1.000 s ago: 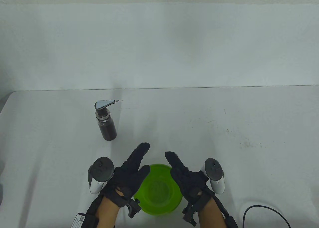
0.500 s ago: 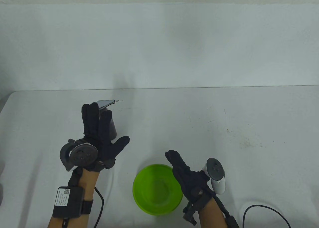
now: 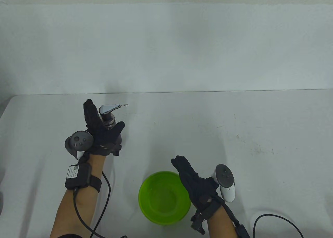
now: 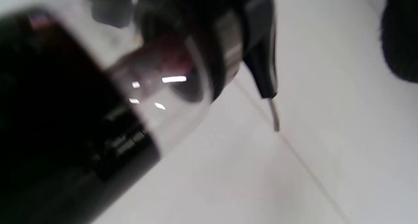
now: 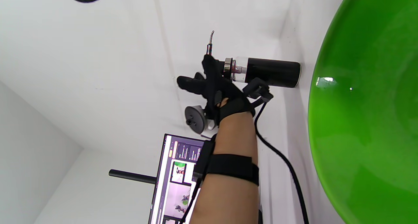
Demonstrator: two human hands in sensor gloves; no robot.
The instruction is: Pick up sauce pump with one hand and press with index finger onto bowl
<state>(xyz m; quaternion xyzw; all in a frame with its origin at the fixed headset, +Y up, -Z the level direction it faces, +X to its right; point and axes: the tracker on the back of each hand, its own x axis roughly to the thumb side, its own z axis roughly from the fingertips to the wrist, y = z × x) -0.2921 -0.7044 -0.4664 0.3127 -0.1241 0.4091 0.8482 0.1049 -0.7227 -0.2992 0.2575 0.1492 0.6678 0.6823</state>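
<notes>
The sauce pump (image 3: 110, 118) stands on the far left part of the tabletop (image 3: 208, 134), with its thin spout to the right. The left hand (image 3: 100, 134) is around its dark body, thumb on the right side and fingers (image 3: 89, 111) behind on the left, so most of the bottle is hidden in the table view; only the silver head and the neck are seen. In the right wrist view the bottle base appears to touch the tabletop. The left wrist view is blurred and very close; the pump's neck and spout tip (image 4: 276, 119) can be made out. The green bowl (image 3: 161, 199) sits near the front edge. The right hand (image 3: 197, 186) is at the bowl's right rim and covers a part of it, fingers stretched, holding nothing. A cable (image 3: 275, 222) is cut off at the bottom right.
</notes>
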